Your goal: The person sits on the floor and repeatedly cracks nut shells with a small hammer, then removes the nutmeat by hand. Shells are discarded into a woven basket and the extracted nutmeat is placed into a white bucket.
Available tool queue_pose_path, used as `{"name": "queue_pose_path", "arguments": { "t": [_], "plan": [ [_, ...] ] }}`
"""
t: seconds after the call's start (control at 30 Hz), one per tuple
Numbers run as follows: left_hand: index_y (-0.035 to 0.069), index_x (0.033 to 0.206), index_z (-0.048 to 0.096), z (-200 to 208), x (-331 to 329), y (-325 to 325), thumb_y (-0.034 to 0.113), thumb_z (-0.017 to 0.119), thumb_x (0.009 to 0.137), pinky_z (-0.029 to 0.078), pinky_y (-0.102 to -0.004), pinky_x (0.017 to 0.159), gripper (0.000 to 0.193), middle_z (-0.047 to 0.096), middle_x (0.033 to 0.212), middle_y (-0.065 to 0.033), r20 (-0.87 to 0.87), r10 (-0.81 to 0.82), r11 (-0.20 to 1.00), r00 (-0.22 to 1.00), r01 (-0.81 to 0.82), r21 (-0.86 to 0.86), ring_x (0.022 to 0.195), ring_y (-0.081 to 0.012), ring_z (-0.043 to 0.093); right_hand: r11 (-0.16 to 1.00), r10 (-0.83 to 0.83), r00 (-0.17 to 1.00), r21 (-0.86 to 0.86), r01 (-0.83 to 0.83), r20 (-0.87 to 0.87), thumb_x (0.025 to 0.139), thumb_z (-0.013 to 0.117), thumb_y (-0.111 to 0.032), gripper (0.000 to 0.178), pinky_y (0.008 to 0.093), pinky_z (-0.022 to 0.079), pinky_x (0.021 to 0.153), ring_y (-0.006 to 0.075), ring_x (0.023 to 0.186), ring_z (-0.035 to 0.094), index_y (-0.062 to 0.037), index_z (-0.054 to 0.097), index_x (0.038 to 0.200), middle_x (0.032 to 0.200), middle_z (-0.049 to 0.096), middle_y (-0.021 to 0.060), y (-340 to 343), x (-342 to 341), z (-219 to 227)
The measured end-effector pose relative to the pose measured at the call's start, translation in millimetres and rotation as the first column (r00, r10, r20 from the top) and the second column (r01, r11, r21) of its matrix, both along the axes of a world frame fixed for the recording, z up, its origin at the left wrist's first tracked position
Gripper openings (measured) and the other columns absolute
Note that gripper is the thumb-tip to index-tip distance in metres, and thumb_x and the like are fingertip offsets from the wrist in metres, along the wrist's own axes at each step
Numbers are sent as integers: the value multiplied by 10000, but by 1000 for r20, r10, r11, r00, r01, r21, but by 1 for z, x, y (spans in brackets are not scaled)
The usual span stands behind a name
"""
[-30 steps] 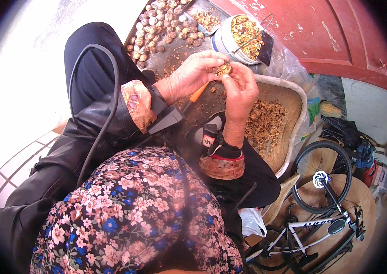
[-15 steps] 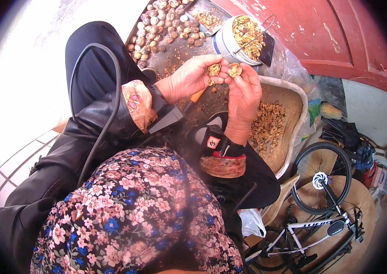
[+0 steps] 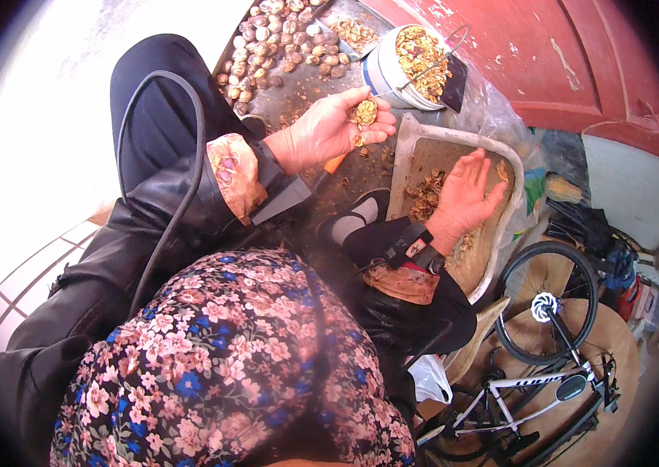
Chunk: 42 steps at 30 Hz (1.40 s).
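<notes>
My left hand [image 3: 321, 134] is turned palm up, cradling a cracked walnut [image 3: 365, 111] on its fingers, with a small walnut fragment [image 3: 359, 141] just below. Over the tray [image 3: 402, 167] of broken walnut shells [image 3: 426, 194], my right hand [image 3: 465, 196] has its fingers stretched and apart. Beside its fingertips is a curved shell piece [image 3: 503, 170], seemingly in the air. A bucket [image 3: 382, 71] filled with walnut kernels [image 3: 421, 61] stands past both hands. Whole walnuts [image 3: 273, 35] are heaped at the far left.
A dustpan-like metal tray [image 3: 353, 33] with small crumbs lies beside the bucket. An orange-handled tool [image 3: 335, 163] rests under my left wrist. Clear plastic sheeting [image 3: 493, 117] borders the shell tray. At the right lies a white bicycle [image 3: 512, 424], below a red door [image 3: 532, 47].
My right hand has left the left hand, swung right over the shell tray, and opened, releasing a shell piece. The left hand has stayed put, its fingers spreading under the walnut.
</notes>
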<state>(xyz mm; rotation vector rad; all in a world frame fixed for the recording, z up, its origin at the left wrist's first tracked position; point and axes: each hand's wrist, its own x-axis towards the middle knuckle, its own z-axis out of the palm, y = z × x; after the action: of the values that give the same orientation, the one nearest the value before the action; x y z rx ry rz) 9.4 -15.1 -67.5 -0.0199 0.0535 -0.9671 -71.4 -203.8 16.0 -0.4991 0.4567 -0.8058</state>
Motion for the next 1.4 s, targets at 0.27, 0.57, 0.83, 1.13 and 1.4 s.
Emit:
{"name": "queue_pose_path", "arguments": {
  "t": [0.27,0.57,0.83,1.13,1.4],
  "plan": [
    [-103,1118,445,-3,-2,-4,277,375,940,467,-401,885,426,548,1056,-240,91,-52,997,994,47,58,1011,-349,548,-161,-26,787,-774,-612,-616,694,658,-57,396,350,436,843,205,985,552,-16,547,1072,1054,579,70,65,15,-20],
    [-42,1046,518,16,-13,-2,212,471,913,474,-353,863,291,573,1021,-153,239,46,966,970,-104,235,937,-246,580,-310,-171,847,-789,-531,-503,627,729,-111,384,342,465,747,232,831,607,-37,573,969,879,620,94,72,17,-12],
    [41,909,592,25,-12,8,202,597,850,456,-213,675,171,598,898,-24,511,37,821,859,-317,474,813,-88,562,-286,-213,831,-780,-556,-514,599,761,-159,364,337,435,699,212,739,574,-51,568,889,747,588,53,74,16,-12],
    [31,906,603,23,-10,6,207,614,836,450,-195,667,189,604,883,-24,522,3,845,853,-281,454,789,-81,564,-272,-273,794,-748,-605,-543,595,776,-175,358,319,457,678,195,731,594,-50,566,857,736,596,46,70,14,-7],
    [28,848,601,22,-5,8,135,618,805,445,-183,623,117,604,844,-17,545,-59,832,836,-260,490,748,-64,556,-351,-255,826,-749,-563,-502,572,794,-159,409,304,456,673,174,725,575,-43,573,895,748,583,40,72,14,-6]
  ]
}}
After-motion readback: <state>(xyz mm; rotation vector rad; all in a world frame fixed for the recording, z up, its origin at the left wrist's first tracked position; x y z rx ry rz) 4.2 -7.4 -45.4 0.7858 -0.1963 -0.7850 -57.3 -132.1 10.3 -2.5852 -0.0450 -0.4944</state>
